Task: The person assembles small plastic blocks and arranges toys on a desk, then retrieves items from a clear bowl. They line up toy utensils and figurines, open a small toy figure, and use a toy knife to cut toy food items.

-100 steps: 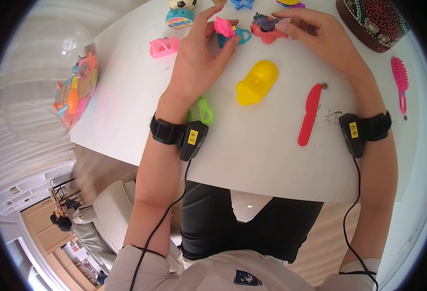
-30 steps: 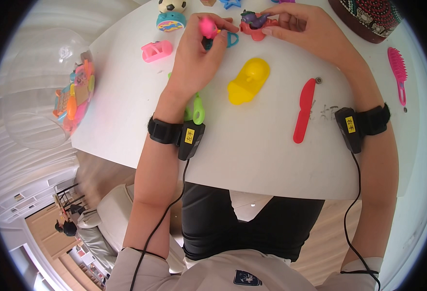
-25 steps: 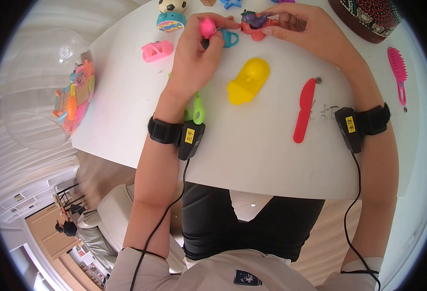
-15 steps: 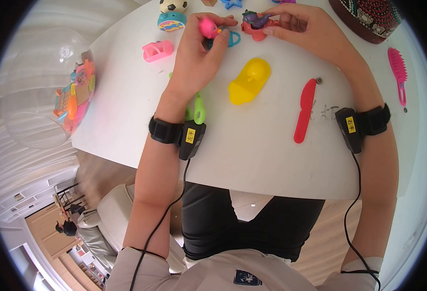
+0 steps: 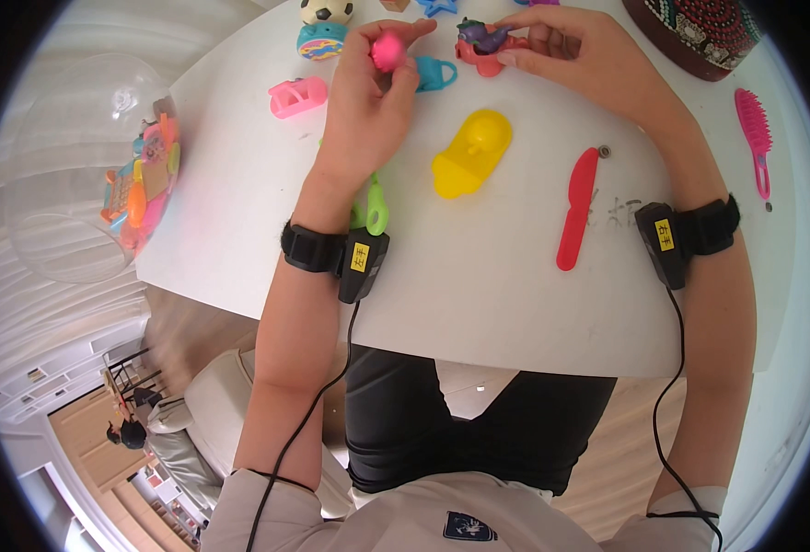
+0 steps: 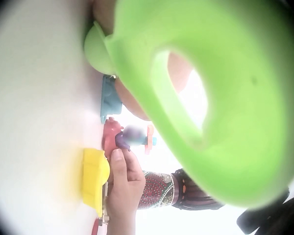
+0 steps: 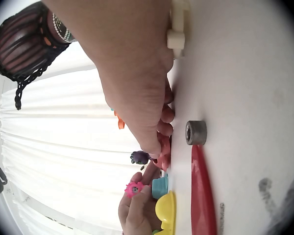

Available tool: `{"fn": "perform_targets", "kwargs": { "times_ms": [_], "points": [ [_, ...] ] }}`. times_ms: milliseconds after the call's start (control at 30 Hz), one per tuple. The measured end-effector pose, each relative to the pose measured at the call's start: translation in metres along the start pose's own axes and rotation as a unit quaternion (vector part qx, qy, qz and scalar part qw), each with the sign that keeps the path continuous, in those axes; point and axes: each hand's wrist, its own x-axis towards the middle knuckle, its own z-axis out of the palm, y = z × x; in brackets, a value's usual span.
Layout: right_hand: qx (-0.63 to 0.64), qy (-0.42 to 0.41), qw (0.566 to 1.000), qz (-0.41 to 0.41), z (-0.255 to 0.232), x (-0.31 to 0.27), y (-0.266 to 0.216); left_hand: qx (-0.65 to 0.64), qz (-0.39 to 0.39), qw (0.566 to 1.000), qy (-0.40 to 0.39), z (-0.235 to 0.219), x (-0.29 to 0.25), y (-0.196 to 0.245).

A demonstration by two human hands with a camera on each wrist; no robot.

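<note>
In the head view my left hand [image 5: 365, 120] holds a small pink toy figure [image 5: 387, 52] between thumb and fingers, the index finger stretched out. Beside its thumb stands a teal mould [image 5: 436, 74] with a looped handle. My right hand [image 5: 589, 57] pinches a small purple toy figure [image 5: 482, 37] at its tail end, thumb and index together. This figure sits at the top of a coral-red mould [image 5: 484, 64]; the right wrist view shows the purple figure [image 7: 139, 157] directly beside the red mould [image 7: 163, 152]. Both moulds rest on the white table [image 5: 515, 304].
Nearer me lie a yellow mould [image 5: 472, 154], a red toy knife [image 5: 578, 210] and a green plastic tool [image 5: 376, 207] under the left wrist. A pink mould [image 5: 297, 97], toy football [image 5: 327, 10], pink hairbrush [image 5: 755, 138], decorated drum [image 5: 697, 35] and clear toy-filled globe [image 5: 83, 166] stand around.
My left hand has drawn back left from the teal mould with the pink figure, which has turned, baring more of the mould. The right hand keeps its pinch, nearly still over the last second.
</note>
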Motion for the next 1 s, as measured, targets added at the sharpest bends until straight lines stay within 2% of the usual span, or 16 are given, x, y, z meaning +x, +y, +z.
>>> {"fn": "perform_targets", "kwargs": {
  "times_ms": [100,167,467,600,767,1000],
  "points": [
    [-0.008,0.002,1.000,0.000,-0.001,0.001,-0.001,-0.030,-0.011,0.999,0.008,-0.001,0.001,0.001],
    [-0.012,-0.001,1.000,0.000,-0.001,0.002,-0.001,0.002,0.049,0.999,-0.007,-0.005,0.003,-0.002],
    [-0.008,0.004,1.000,-0.014,-0.001,0.000,0.001,-0.036,0.034,0.999,0.009,-0.001,0.002,0.002],
    [0.005,-0.004,1.000,0.014,-0.001,0.001,-0.001,-0.035,0.040,0.998,0.014,0.001,0.002,0.006],
    [0.006,-0.002,1.000,0.006,-0.002,0.002,0.000,-0.024,0.121,0.992,0.038,-0.003,0.006,0.006],
    [-0.014,-0.001,1.000,0.007,-0.003,0.001,0.000,-0.018,0.112,0.993,0.031,0.002,0.004,0.015]
  ]
}}
